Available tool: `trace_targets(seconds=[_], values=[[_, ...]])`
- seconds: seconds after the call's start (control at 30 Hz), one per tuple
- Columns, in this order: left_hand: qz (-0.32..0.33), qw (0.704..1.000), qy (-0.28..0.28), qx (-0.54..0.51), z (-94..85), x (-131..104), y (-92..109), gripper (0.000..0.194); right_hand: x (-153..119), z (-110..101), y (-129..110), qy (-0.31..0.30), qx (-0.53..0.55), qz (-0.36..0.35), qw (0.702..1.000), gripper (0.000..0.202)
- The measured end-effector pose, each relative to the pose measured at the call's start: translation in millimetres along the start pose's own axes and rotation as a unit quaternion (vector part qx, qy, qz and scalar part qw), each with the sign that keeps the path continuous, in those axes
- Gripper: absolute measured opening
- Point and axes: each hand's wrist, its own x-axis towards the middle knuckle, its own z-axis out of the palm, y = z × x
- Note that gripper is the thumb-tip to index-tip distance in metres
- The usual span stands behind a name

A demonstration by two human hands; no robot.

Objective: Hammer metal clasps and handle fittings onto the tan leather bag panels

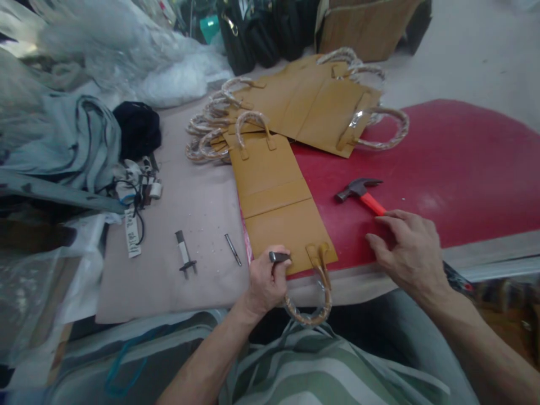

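Note:
My left hand [270,281] is closed around a short metal punch [278,257], over the near end of a tan leather bag panel [276,197]. One plastic-wrapped handle [311,322] of this panel hangs past the table edge beside that hand; another wrapped handle [252,117] stands at its far end. To the right, a claw hammer [363,194] with a red-orange handle lies on the red sheet [442,169]. My right hand [409,253] is over the hammer's handle, thumb and fingers apart; whether the palm touches it is hidden.
Several more tan panels [304,101] with wrapped handles are piled behind. Left on the table are a slim metal rod [233,249] and a pronged tool [185,253]. Clear plastic wrapping [139,50], dark bags [261,34] and a cardboard box [365,28] stand at the back.

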Motion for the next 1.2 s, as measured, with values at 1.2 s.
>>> trace_targets(seconds=[1.2], values=[[0.013, 1.0, -0.021, -0.016, -2.5, 0.0, -0.7, 0.016, -6.4, 22.1, 18.5, -0.018, -0.211, 0.08, 0.974, 0.035]])
